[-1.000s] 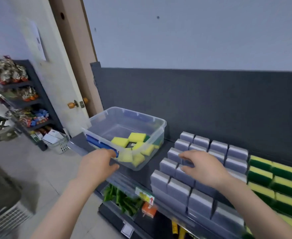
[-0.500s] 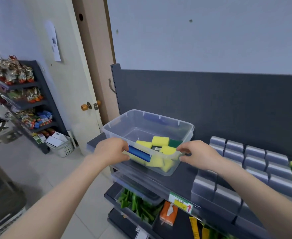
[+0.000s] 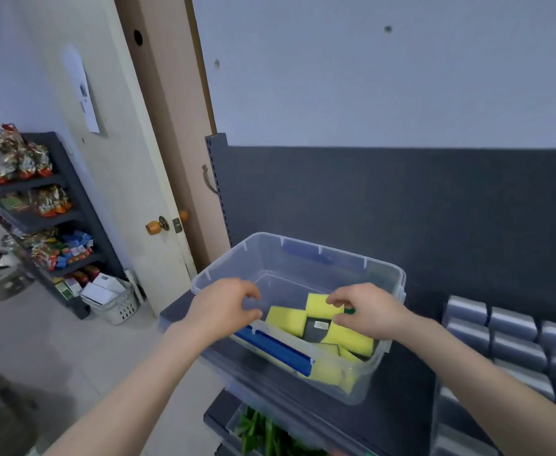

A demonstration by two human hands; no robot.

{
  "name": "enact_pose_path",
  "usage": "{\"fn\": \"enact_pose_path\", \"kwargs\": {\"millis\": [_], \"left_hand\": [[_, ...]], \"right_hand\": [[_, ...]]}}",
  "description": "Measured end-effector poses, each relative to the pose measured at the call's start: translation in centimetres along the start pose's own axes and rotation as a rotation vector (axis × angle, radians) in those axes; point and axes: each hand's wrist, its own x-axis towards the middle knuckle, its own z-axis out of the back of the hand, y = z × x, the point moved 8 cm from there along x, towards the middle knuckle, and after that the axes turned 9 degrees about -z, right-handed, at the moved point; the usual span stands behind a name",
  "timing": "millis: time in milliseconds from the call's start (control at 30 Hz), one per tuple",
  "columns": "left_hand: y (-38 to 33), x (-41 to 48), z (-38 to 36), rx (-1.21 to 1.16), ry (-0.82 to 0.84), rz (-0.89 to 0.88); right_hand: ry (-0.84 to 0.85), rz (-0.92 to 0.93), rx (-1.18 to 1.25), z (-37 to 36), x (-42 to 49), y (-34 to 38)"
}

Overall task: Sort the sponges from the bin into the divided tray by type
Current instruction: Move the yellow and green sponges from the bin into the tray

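Observation:
A clear plastic bin [image 3: 302,250] with blue latches stands on the dark shelf [image 3: 411,373]. Several yellow sponges [image 3: 286,319] and one grey sponge [image 3: 316,329] lie in its right half. My right hand [image 3: 368,314] reaches into the bin, and its thumb and forefinger pinch the right end of a yellow sponge with a green backing [image 3: 319,304]. My left hand [image 3: 224,311] hovers over the bin's front left corner, thumb and fingers loosely curved and holding nothing. Rows of grey sponges [image 3: 513,324] fill the tray at the right edge.
A door with an orange knob [image 3: 154,227] is on the left. Beyond it are a dark rack of snack packets [image 3: 39,205] and a white basket [image 3: 115,304] on the floor. Green packets [image 3: 263,432] lie on the shelf below the bin.
My right hand left the grey sponges, passed the bin's right rim and went inside onto a yellow sponge. My left hand came off the blue front latch and lifted over the bin's corner.

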Motion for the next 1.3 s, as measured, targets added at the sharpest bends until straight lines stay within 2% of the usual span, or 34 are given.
{"fn": "enact_pose_path", "kwargs": {"millis": [233, 400, 533, 700, 833, 1067, 1200, 1300], "left_hand": [[1.2, 7.2, -2.6, 0.008, 0.077, -0.071], [1.5, 10.4, -6.2, 0.012, 0.222, -0.129], [0.1, 11.6, -9.4, -0.025, 0.390, -0.247], [-0.1, 14.1, -11.9, -0.004, 0.488, -0.313], [1.5, 16.4, -12.7, 0.001, 0.506, -0.336], [5.0, 19.0, -13.0, -0.090, 0.463, -0.356], [6.6, 20.1, -12.9, -0.150, 0.443, -0.369], [7.2, 20.9, -12.8, -0.247, 0.427, -0.382]], "right_hand": [[0.073, 0.010, -0.062, -2.1, 6.9, -0.9], [0.108, 0.022, -0.085, -3.5, 9.9, -1.4], [0.150, -0.001, -0.122, -4.7, 10.9, -1.9], [0.137, -0.061, -0.161, -5.3, 12.3, -2.8], [0.175, -0.113, -0.210, -6.8, 13.2, -3.2], [0.341, -0.181, -0.526, -11.1, 15.3, -2.6], [0.232, -0.215, -0.610, -11.0, 17.6, -1.7], [0.166, -0.258, -0.577, -11.1, 19.0, -2.0]]}}
